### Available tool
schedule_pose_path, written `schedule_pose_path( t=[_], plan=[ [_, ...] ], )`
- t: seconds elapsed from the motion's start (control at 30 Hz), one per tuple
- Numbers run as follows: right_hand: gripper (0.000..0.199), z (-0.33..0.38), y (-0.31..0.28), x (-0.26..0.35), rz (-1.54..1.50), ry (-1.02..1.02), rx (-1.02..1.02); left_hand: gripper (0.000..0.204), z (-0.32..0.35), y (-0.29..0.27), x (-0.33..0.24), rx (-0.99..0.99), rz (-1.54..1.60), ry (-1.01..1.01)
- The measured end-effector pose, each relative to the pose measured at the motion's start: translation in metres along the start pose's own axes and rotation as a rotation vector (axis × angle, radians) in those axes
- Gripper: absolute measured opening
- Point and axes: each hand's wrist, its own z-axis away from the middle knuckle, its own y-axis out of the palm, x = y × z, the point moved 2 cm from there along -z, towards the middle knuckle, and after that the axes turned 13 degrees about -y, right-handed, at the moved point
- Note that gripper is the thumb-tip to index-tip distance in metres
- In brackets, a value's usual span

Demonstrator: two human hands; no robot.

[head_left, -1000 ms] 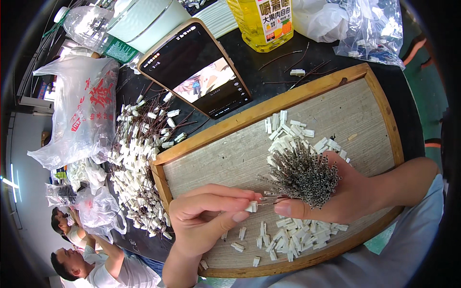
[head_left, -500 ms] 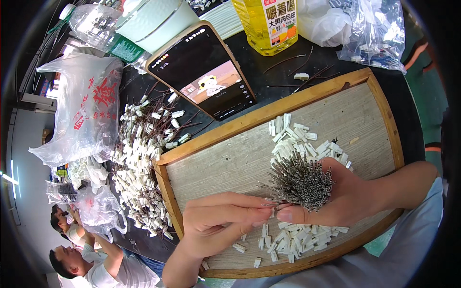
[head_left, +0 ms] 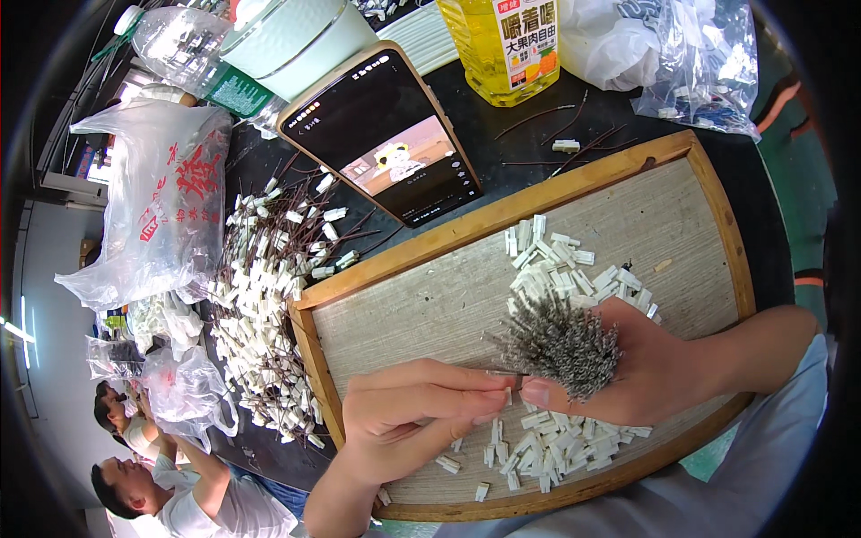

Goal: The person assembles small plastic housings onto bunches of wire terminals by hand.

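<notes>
My right hand (head_left: 659, 368) is closed around a thick bundle of thin wires (head_left: 567, 348), their metal terminal ends fanned out toward me. My left hand (head_left: 417, 403) pinches a small white connector housing (head_left: 508, 395) at its fingertips, mostly hidden by the fingers. Between the left fingertips and the right thumb, one wire end bridges the two hands; whether it sits inside the housing cannot be made out. Both hands are over a wood-framed tray (head_left: 493, 224). Loose white housings (head_left: 565, 453) lie in it, below and beyond the bundle.
Left of the tray is a heap of wires with white housings (head_left: 260, 314). Beyond it stand a propped phone (head_left: 386, 134), a white container (head_left: 296, 45) and a yellow drink bottle (head_left: 498, 54). Plastic bags (head_left: 152, 197) lie at far left. Two people (head_left: 179, 493) sit at lower left.
My right thumb has shifted slightly up, and the wire bundle's tips have moved a little and look blurred. My left hand keeps its pinch. The picture on the phone has changed.
</notes>
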Motion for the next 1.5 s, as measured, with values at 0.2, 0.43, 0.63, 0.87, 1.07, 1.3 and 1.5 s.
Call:
schedule_pose_path(
  t=[0.2, 0.43, 0.63, 0.87, 1.07, 1.3, 1.5],
  plan=[
    [0.025, 0.001, -0.002, -0.001, 0.052, -0.006, 0.058, 0.02, -0.001, 0.001, -0.004, 0.007, -0.038, -0.03],
    [0.022, -0.001, 0.006, 0.001, -0.052, 0.032, -0.024, 0.019, 0.002, -0.003, -0.005, -0.057, -0.1, -0.131],
    [0.027, -0.003, 0.003, 0.01, -0.058, 0.162, -0.098, 0.009, 0.022, -0.085, -0.005, -0.668, -0.079, 0.155],
    [0.024, -0.003, 0.003, 0.009, -0.124, 0.129, -0.13, 0.018, 0.028, -0.088, -0.006, -0.643, -0.746, -0.353],
    [0.023, -0.005, 0.0, 0.008, -0.151, 0.132, -0.146, 0.042, 0.03, -0.018, -0.039, 0.185, -0.894, -0.612],
    [0.028, -0.006, 0.003, 0.007, -0.333, 0.047, -0.177, 0.031, 0.025, -0.004, -0.027, 0.233, -0.898, -0.532],
    [0.035, -0.004, 0.001, 0.011, -0.407, 0.192, -0.105, 0.02, 0.017, -0.001, -0.008, 0.208, -0.906, -0.435]
  ],
)
